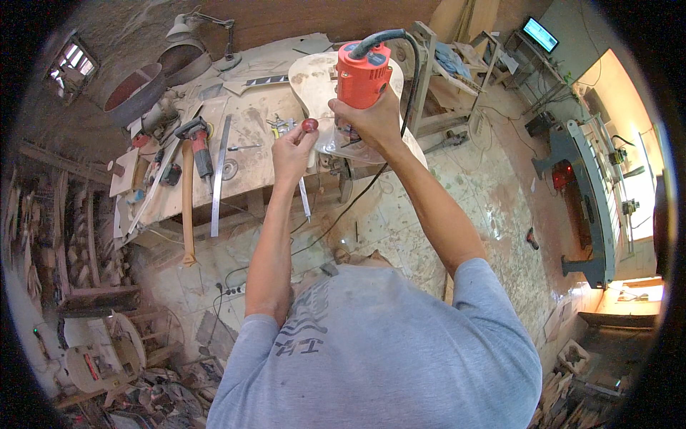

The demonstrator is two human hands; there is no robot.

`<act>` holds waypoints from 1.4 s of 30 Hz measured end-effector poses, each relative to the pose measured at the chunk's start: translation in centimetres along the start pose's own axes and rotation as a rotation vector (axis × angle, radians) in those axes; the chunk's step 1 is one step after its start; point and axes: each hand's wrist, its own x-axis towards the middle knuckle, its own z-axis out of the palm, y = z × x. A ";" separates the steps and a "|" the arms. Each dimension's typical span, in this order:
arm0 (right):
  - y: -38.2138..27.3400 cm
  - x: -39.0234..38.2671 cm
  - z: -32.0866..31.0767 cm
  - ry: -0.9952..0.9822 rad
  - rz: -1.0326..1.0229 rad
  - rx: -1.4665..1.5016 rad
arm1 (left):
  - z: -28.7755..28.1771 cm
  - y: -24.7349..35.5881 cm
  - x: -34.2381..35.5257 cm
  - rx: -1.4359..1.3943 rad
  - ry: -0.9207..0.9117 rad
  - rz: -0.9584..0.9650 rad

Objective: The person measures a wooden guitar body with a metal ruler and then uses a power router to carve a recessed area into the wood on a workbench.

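Observation:
My right hand (373,123) is wrapped round the lower part of an orange-red trim router (363,75), which stands upright with a thick black cord rising from its top. Beneath the tool a clear plastic base (346,146) shows in part. My left hand (291,151) pinches a dark red round knob (309,125) just left of the router; whether the knob joins the base is hidden. Under both lies a pale wooden guitar body (306,80) near the bench's right end. What the router's bit touches cannot be seen.
On the workbench (246,161) lie a steel ruler (221,175), an angle grinder (201,150), a guitar neck (266,81) and a desk lamp (227,61). The black cord (350,205) trails to a power strip on the floor. A dark machine frame (587,204) stands at right.

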 end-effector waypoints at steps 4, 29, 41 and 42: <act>-0.7 -0.1 -0.2 0.000 -0.014 -0.041 | -0.2 -1.0 0.4 -0.033 -0.021 0.007; -1.0 -0.4 -0.4 0.008 -0.024 -0.067 | -0.3 -1.2 0.0 -0.077 -0.020 0.024; -0.6 -0.2 -0.2 0.021 -0.070 -0.073 | -0.2 0.0 -0.1 -0.013 -0.001 0.052; -0.5 -0.2 -0.1 0.020 -0.062 -0.070 | -0.2 -0.2 0.0 -0.025 0.010 0.068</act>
